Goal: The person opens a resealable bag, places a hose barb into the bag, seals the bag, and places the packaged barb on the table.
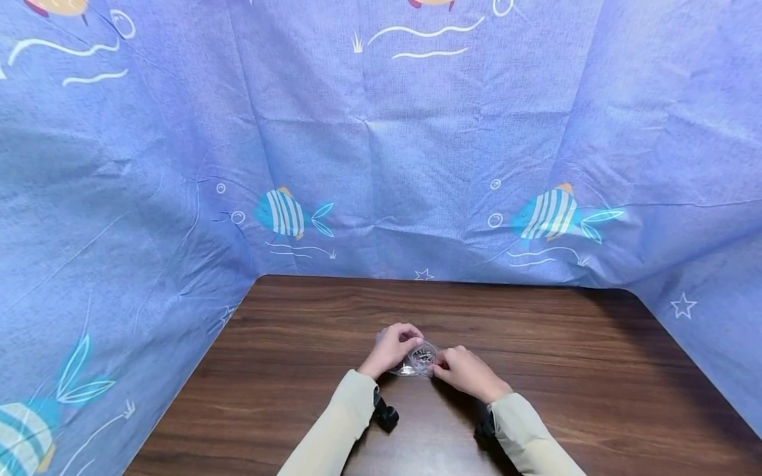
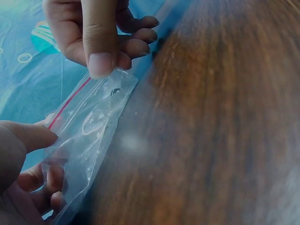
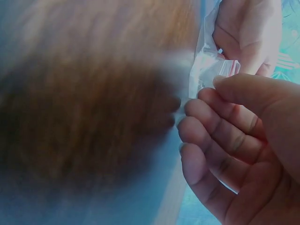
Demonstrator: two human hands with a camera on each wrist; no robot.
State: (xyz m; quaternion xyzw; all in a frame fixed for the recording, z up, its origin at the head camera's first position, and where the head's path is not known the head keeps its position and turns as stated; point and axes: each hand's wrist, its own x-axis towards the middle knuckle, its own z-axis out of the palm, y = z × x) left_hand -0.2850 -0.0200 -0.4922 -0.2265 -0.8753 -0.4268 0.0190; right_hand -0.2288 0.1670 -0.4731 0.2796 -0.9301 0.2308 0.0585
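Note:
A clear zip-lock bag is held just over the table between both hands, with a red line along its seal. Small dark metallic pieces show through the plastic in the head view; their kind is too small to tell. My left hand grips one end of the bag, thumb near the seal. At the other end, my right hand pinches a corner between thumb and forefinger. In the right wrist view, the other right fingers are loosely curled below the bag.
The brown wood-grain table extends around the hands. A blue curtain with fish prints hangs behind it and at both sides. Black straps with small devices sit at the wrists.

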